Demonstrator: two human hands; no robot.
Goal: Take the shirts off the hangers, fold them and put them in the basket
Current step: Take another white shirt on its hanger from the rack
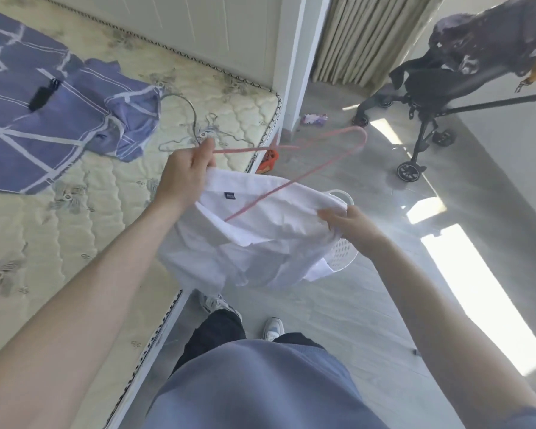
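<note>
White shirt (pixel 248 239) hangs in the air between both hands — the left hand (pixel 184 178) pinches its collar together with the pink hanger (pixel 294 171), the right hand (pixel 350 226) clamps the other edge. White basket (pixel 342 250) sits just beneath the right grip; a blue shirt (pixel 53 119) lies on the bed (pixel 75 224), beyond the left.

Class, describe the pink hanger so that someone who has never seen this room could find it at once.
Start at the mattress on the left and look just off its edge, where two hands hold up a white shirt. The pink hanger is the thin wire loop rising out of its collar, gripped by the left hand. The hangers lying on the mattress are grey metal; this one is pink.
</note>
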